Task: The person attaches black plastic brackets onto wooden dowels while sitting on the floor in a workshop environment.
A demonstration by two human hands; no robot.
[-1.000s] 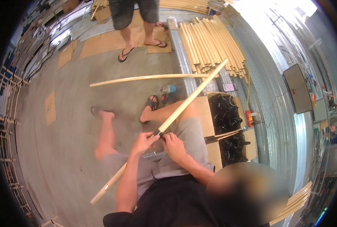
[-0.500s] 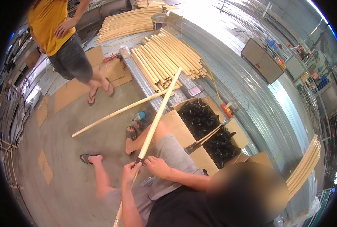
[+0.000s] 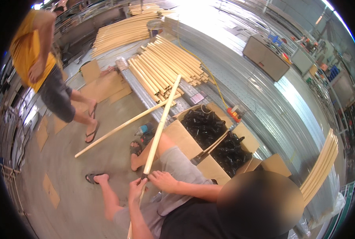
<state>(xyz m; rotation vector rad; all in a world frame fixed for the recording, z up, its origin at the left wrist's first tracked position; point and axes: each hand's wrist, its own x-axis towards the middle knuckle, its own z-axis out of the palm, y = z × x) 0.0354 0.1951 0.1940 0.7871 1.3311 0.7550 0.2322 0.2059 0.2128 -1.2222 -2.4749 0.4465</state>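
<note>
We have the left hand [image 3: 136, 188] closed on a pole [image 3: 156, 141] at its black joint [image 3: 144, 176]; the right hand [image 3: 163, 181] is half curled with fingertips at the joint, and we cannot tell whether they grip it. The pole slants up past the thigh, its far end showing against the pile [image 3: 165, 63] on the metal stack [image 3: 140, 89]. Beside the stack's left edge we see a drill [image 3: 145, 129]; nearer us, boxes [image 3: 182, 139] of black parts [image 3: 203, 122].

Smooth, glossy pole [image 3: 156, 139], shiny plastic pieces [image 3: 203, 123], matt cardboard [image 3: 184, 140]
</note>
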